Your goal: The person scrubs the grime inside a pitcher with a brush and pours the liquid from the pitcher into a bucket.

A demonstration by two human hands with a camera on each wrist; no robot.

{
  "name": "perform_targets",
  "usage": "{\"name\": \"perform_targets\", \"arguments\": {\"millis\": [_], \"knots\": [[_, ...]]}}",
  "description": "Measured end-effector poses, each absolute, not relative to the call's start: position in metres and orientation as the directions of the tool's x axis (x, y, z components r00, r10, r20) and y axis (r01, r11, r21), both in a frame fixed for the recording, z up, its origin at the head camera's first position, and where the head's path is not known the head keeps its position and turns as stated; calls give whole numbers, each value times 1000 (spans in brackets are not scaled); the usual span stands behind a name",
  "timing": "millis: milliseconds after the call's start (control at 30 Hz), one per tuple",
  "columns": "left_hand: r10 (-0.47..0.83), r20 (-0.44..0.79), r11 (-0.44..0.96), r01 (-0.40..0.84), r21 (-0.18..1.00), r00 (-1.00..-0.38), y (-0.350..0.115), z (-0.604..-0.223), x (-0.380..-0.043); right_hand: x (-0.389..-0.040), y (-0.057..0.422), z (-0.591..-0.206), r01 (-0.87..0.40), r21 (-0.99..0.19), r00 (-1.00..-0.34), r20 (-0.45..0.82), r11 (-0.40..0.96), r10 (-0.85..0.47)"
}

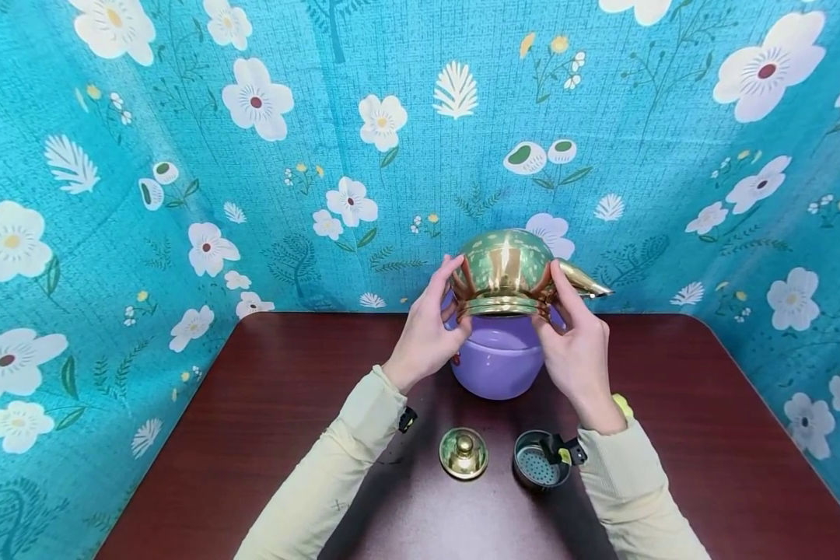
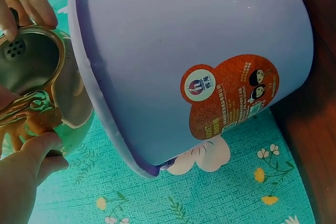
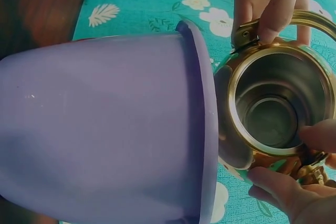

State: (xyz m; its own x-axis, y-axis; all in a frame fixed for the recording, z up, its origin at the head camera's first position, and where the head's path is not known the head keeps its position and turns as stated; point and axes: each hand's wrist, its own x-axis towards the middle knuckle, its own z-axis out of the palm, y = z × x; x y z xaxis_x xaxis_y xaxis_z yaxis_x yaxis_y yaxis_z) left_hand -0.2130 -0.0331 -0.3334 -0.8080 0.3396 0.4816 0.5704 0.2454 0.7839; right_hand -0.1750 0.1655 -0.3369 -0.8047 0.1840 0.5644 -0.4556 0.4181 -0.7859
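Note:
Both hands hold up a shiny gold teapot (image 1: 507, 268), tipped with its mouth facing down over a purple bucket (image 1: 497, 369). My left hand (image 1: 430, 330) grips the side away from the spout, thumb at the rim. On the spout side, my right hand (image 1: 577, 350) grips the pot in the same way. In the right wrist view the teapot's bare steel inside and its gold handle (image 3: 315, 20) show. Below on the table lie a gold lid (image 1: 463, 453), knob up, and a round metal strainer (image 1: 540, 465) with a perforated bottom.
The dark red-brown table (image 1: 308, 389) ends at a blue-green flowered cloth (image 1: 392, 194) that hangs behind it and along both sides. An orange-red label (image 2: 231, 98) is stuck to the bucket's wall. The bucket stands near the table's back edge.

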Motion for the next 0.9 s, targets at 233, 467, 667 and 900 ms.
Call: {"name": "perform_targets", "arguments": {"millis": [233,467,667,900], "knots": [[341,476,259,568,781,-811,-35,-333,-214,-176,165,-338,-456,-791,-802,564,407,198],[333,466,224,549,805,-820,-36,-335,-217,-174,164,-339,-434,-823,-826,526,367,202],[322,476,206,551,808,-818,-36,-336,-218,-172,163,-336,-430,-852,-842,498,300,207],[316,484,224,560,798,-816,-36,-336,-218,-172,162,-336,-430,-865,-845,486,259,222]]}}
